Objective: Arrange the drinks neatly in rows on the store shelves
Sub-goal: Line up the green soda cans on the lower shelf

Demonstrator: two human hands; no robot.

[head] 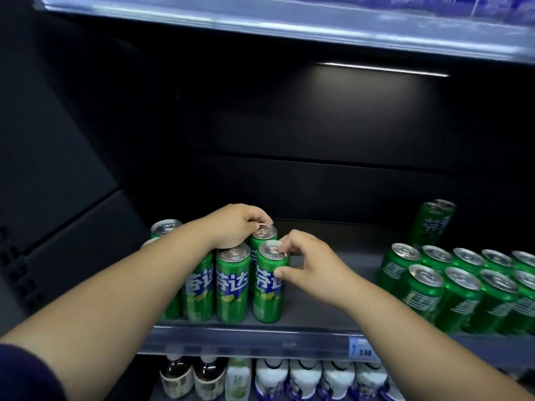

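Note:
Tall slim green cans stand in rows at the left of the dark shelf (333,287). My right hand (307,263) grips the front right can (267,293) of that group, thumb on its side and fingers at its top rim. My left hand (234,224) rests over the can behind it (262,235), fingers curled on its top. Another front-row can (232,285) stands just left. At the right sits a block of shorter green cans (460,287), with two tall green cans (431,224) behind them.
A gap of bare shelf lies between the two can groups. The shelf's front rail carries a blue price tag (360,347). Below it stand brown bottles (192,374) and white bottles (304,377). An upper shelf edge (289,24) hangs overhead.

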